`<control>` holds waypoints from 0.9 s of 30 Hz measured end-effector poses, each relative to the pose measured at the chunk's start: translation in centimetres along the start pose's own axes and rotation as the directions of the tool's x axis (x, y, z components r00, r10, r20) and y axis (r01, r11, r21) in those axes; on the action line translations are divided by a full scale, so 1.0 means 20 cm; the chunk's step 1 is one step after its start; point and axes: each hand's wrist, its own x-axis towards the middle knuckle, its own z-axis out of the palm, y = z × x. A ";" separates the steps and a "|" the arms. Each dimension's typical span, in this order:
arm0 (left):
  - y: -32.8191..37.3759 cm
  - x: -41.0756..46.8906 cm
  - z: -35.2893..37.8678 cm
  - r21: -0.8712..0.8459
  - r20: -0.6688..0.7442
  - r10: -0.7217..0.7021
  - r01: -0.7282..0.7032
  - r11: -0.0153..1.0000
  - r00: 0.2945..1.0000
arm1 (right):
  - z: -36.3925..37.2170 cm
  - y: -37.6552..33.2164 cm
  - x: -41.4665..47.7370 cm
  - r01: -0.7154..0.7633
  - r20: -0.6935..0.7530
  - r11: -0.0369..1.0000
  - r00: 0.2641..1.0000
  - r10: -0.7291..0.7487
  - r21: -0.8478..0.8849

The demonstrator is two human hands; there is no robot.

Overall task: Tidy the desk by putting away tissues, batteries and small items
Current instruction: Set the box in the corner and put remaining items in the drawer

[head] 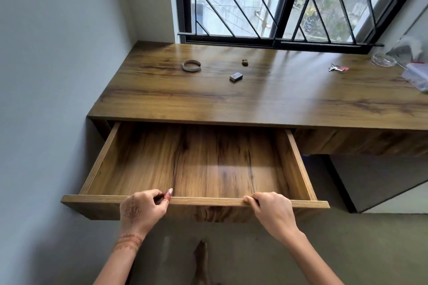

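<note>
The wooden desk (289, 99) has its wide drawer (208, 201) pulled out, and the drawer's floor is bare. My left hand (141, 208) grips the drawer's front edge at the left. My right hand (271, 210) grips the same edge at the right. On the desktop lie a ring-shaped band (191, 65), a small grey block (235, 76) and a small dark round item (245, 62). Far right are keys with a red tag (337, 68), a clear glass dish (383, 59) and a clear plastic box (416, 75).
A grey wall stands close on the left. A barred window (278, 0) runs behind the desk. Crumpled tissue or plastic (408, 46) sits at the far right corner. A second drawer front (361, 141) is shut on the right, with grey floor below.
</note>
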 end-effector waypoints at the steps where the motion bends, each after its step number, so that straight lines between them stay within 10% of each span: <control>1: 0.00 0.00 -0.01 -0.010 -0.002 0.000 0.000 1.000 1.000 | 0.00 0.00 0.00 0.002 0.009 1.000 1.000 -0.002 0.006; 10: 0.03 0.09 -0.07 0.000 0.155 -0.121 0.123 0.992 0.980 | -0.04 -0.04 0.06 -0.020 0.068 0.994 0.997 0.027 -0.104; 17: 0.05 0.43 -0.08 0.131 0.657 -0.163 0.100 0.986 0.736 | -0.04 -0.06 0.25 -0.009 0.124 0.995 0.992 0.021 -0.095; 27: 0.22 1.21 -0.10 -0.144 0.200 0.049 -0.020 0.989 0.979 | -0.19 -0.16 1.13 -0.103 -0.271 0.995 0.957 0.104 0.018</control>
